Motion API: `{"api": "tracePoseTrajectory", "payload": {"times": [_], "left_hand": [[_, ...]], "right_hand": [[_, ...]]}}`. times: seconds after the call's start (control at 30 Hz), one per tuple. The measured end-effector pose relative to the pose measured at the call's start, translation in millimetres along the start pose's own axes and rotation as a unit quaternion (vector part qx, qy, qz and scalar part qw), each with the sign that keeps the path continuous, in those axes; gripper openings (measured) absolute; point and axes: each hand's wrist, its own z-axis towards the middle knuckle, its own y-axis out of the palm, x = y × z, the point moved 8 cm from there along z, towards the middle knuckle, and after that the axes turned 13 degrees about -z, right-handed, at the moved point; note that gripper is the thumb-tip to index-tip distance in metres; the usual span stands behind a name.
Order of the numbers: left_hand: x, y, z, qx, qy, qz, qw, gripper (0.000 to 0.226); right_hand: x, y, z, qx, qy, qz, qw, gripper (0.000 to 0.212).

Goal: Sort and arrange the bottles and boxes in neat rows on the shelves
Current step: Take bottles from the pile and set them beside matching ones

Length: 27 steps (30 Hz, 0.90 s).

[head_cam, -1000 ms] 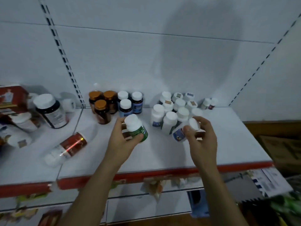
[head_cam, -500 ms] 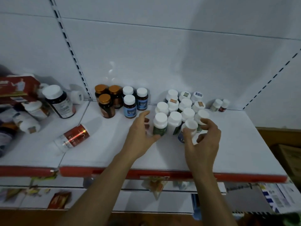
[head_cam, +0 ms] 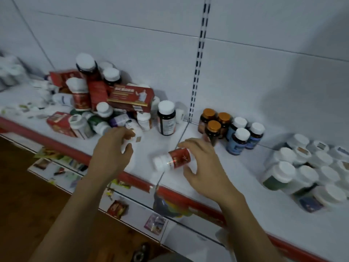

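Far left edge: a few pale bottles (head_cam: 8, 72) are sitting blurred and partly cut off by the frame; labels unreadable.

On the white shelf with a red front lip (head_cam: 117, 154), a jumbled heap is lying against the back panel: a long red cardboard box with gold trim (head_cam: 130, 98) is resting tilted on top, a smaller red box (head_cam: 61, 123) is lying low at the front, and white-capped bottles are poking out between them, most half buried. A tall dark bottle with a white cap (head_cam: 166, 118) is standing upright just right of the heap.

The left hand (head_cam: 111, 154) is reaching toward the foot of the heap, its fingers (head_cam: 123, 134) curling loosely around a small white bottle (head_cam: 135, 132); the hand is hiding most of it, so I cannot tell whether the grip is closing.

The right hand (head_cam: 204, 167) is holding a red-labelled bottle with a white cap (head_cam: 172, 158) on its side, cap pointing left, over the seam between shelf panels; thumb below, fingers over the top. Whether the bottle is touching the shelf is unclear.

Behind it, three amber bottles with gold caps (head_cam: 214, 124) are standing grouped, just beside three blue-labelled bottles with white caps (head_cam: 242, 137).

Far right: a cluster of white-capped white bottles (head_cam: 309, 169) is standing in rough rows, blurred, running off the frame edge.
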Motion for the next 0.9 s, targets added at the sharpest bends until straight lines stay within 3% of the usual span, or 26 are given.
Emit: {"api": "tracePoseTrajectory", "payload": {"times": [0.1,0.17,0.27,0.37,0.47,0.57,0.7,0.8,0.9], "left_hand": [[-29,-22,8,-0.001,-0.005,0.022,1.000,0.024],[-43,-30,15,-0.011,-0.004,0.023,1.000,0.022],[-47,-32,34,-0.035,0.031,0.010,0.999,0.023],[-39,-30,61,-0.061,0.099,0.010,0.993,0.027],[-19,-33,83,-0.061,0.171,-0.033,0.983,0.029],[-5,-44,108,-0.033,0.215,-0.042,0.975,0.039],[-20,-24,154,-0.162,0.174,0.086,0.968,0.090],[-33,-11,167,-0.210,0.170,0.105,0.957,0.088],[-33,-26,156,-0.151,0.189,0.020,0.970,0.083]], "right_hand": [[-28,49,24,-0.149,-0.026,-0.091,0.984,0.074],[-34,66,36,-0.172,-0.014,-0.121,0.977,0.067],[-30,62,50,-0.090,0.050,-0.106,0.989,0.050],[-20,48,56,0.014,0.127,0.022,0.992,0.049],[-15,35,54,0.126,0.181,0.156,0.963,0.048],[-19,33,50,0.206,0.209,0.201,0.935,0.047],[-29,43,47,0.228,0.230,0.192,0.926,0.047],[-32,52,46,0.228,0.244,0.182,0.925,0.047],[-29,55,49,0.256,0.271,0.199,0.906,0.045]]}}
